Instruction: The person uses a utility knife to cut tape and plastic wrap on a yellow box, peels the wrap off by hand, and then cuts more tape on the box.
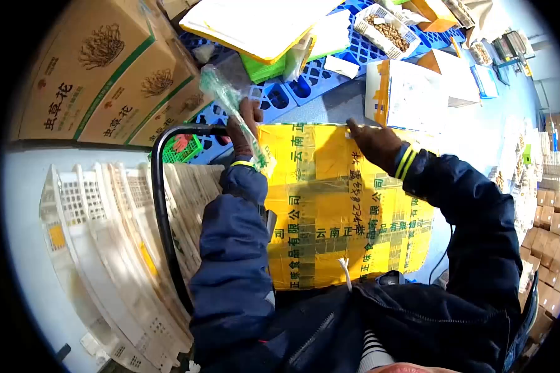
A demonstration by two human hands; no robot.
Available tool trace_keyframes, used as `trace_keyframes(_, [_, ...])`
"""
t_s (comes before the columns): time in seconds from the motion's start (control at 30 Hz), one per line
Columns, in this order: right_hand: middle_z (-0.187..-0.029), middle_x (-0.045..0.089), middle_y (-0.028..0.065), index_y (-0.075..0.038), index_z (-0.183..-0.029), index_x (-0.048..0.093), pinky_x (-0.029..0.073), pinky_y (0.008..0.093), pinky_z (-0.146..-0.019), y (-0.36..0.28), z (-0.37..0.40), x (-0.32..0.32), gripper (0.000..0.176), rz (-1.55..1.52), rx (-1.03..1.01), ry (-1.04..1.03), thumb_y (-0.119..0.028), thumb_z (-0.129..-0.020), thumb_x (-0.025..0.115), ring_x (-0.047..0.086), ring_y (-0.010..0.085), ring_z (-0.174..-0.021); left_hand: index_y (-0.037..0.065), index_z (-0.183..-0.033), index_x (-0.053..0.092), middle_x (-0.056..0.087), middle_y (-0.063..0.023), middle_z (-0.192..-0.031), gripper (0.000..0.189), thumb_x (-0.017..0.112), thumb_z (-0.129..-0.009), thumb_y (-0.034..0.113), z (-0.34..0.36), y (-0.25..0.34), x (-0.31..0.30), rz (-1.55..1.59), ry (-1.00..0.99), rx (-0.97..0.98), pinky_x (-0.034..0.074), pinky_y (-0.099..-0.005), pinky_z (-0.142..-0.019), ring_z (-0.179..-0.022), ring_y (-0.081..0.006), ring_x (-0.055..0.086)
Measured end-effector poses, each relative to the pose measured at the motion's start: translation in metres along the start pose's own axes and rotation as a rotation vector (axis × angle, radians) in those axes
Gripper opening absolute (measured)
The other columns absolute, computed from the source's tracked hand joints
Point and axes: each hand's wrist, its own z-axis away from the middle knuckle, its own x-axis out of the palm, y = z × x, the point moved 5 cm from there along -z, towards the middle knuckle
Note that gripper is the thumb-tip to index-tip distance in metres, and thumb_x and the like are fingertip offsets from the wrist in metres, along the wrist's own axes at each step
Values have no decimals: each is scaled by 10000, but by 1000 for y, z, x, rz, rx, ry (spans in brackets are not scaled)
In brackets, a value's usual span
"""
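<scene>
Yellow box nearest; L hand fingers clamp plastic bag; R hand fingers flat on rim.

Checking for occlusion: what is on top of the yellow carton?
On the yellow carton, the right hand touches the far edge; the left hand grips a greenish plastic strip at the corner. It is taped shut, so contents are hidden.
</scene>
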Motion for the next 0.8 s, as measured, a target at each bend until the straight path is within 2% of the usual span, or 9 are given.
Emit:
trace_keyframes(0.07, [-671, 596, 161, 59, -1193, 376, 456, 375, -457, -1, 4, 2, 393, -197, 64, -36, -174, -883, 438, 587, 302, -539, 18, -786, 570, 551, -75, -667, 343, 569, -840, 358, -17, -44, -10, -180, -152, 54, 382, -298, -567, -588, -184, 481])
trace_keyframes(0.1, [-664, 591, 163, 62, -1148, 407, 447, 384, -454, -1, 1, 2, 367, -127, 25, 124, -202, -894, 429, 581, 298, -519, 33, -853, 589, 592, -118, -760, 344, 590, -815, 375, -26, -72, -13, -360, -295, 120, 418, -344, -639, -716, -249, 543])
trace_keyframes(0.2, [-698, 602, 161, 42, -1074, 439, 461, 396, -504, 10, -18, 10, 289, 47, 223, -92, -168, -876, 427, 596, 314, -598, 130, -1023, 627, 636, -121, -972, 382, 637, -743, 390, 9, -2, 34, -1066, -702, 233, 469, -384, -783, -895, -332, 592])
trace_keyframes(0.27, [-745, 611, 169, 30, -1093, 441, 464, 399, -517, 10, -2, -1, 292, -56, 252, -106, -153, -866, 424, 608, 307, -650, 132, -984, 650, 636, -131, -955, 360, 640, -732, 389, 15, 5, 44, -1031, -778, 74, 471, -380, -763, -876, -326, 598])
trace_keyframes(0.33, [-833, 616, 175, 23, -1215, 385, 473, 416, -541, 21, 6, -8, 435, -188, 347, -18, -271, -897, 434, 614, 328, -696, 101, -909, 655, 629, -161, -858, 323, 619, -746, 378, 16, 7, 55, -978, -661, 144, 460, -410, -697, -814, -345, 592])
trace_keyframes(0.4, [-847, 612, 182, -5, -1223, 386, 485, 416, -588, 18, 16, -29, 458, -283, 536, -163, -288, -877, 489, 609, 345, -729, 85, -881, 651, 625, -164, -847, 307, 590, -762, 361, 10, -2, 65, -1050, -703, 213, 452, -429, -675, -798, -362, 581])
trace_keyframes(0.6, [-921, 580, 166, -50, -1080, 491, 492, 407, -647, 17, 18, -17, 297, -374, 498, 33, -253, -863, 508, 585, 343, -800, 82, -898, 632, 615, -185, -847, 328, 524, -812, 379, 1, -23, 59, -944, -597, 48, 442, -447, -669, -805, -394, 567])
trace_keyframes(0.7, [-873, 567, 143, -55, -984, 533, 483, 408, -633, -8, 6, -28, 251, -220, 202, 145, -273, -869, 485, 573, 326, -770, 65, -891, 626, 616, -182, -814, 338, 527, -818, 380, -2, -23, 59, -865, -647, 16, 437, -421, -646, -763, -390, 564])
trace_keyframes(0.8, [-800, 548, 144, -59, -960, 512, 488, 397, -589, -14, -17, -25, 229, -387, 397, 62, -272, -881, 480, 561, 321, -648, 42, -886, 615, 607, -189, -784, 351, 533, -821, 376, -2, -22, 60, -781, -701, 23, 427, -401, -626, -729, -385, 557])
